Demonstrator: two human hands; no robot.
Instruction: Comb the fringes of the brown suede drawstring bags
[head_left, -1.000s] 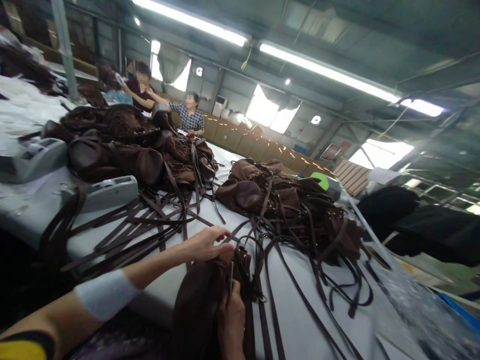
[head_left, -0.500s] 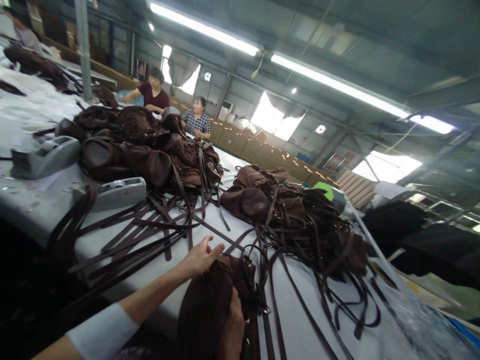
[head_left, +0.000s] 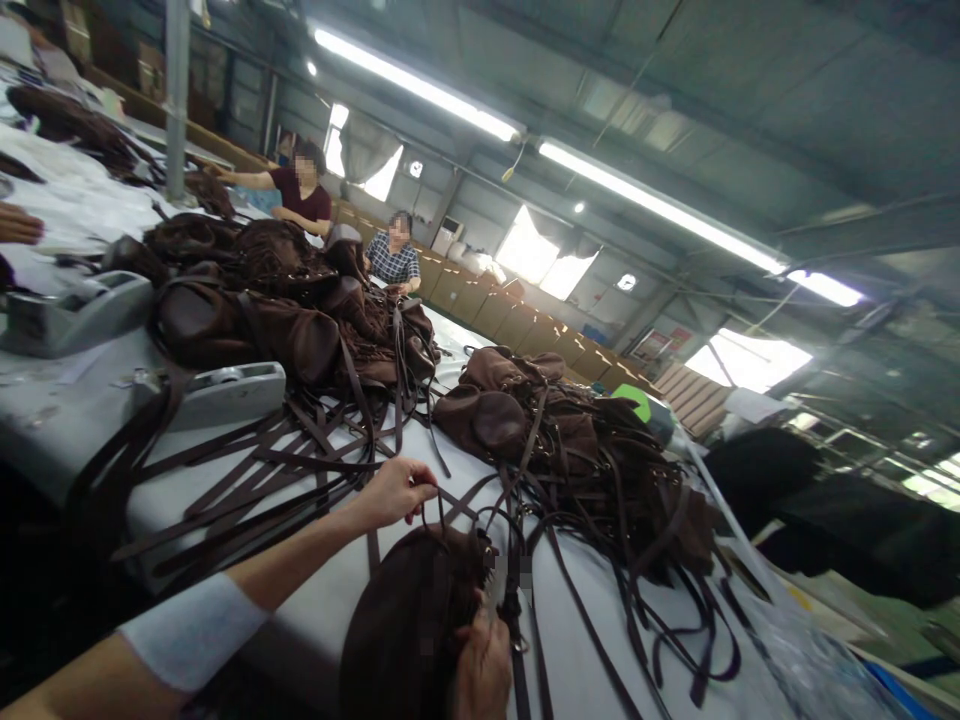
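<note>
Two hands' fingers (head_left: pixel 420 492) pinching brown bag (head_left: pixel 412 620) (top edge)

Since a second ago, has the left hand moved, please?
Yes. The left hand has pulled back leftward from the brown bag, pinching its cord.

Two grey tape dispensers (head_left: pixel 71 312) (head_left: pixel 225 390), two heaps of brown bags (head_left: pixel 277 300) (head_left: pixel 585 450), two co-workers (head_left: pixel 304 195) (head_left: pixel 394 260), one tabletop (head_left: pixel 592 640).

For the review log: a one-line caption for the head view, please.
Left hand pinches a strap above a brown bag gripped by the right hand, beside piled bags.
</note>
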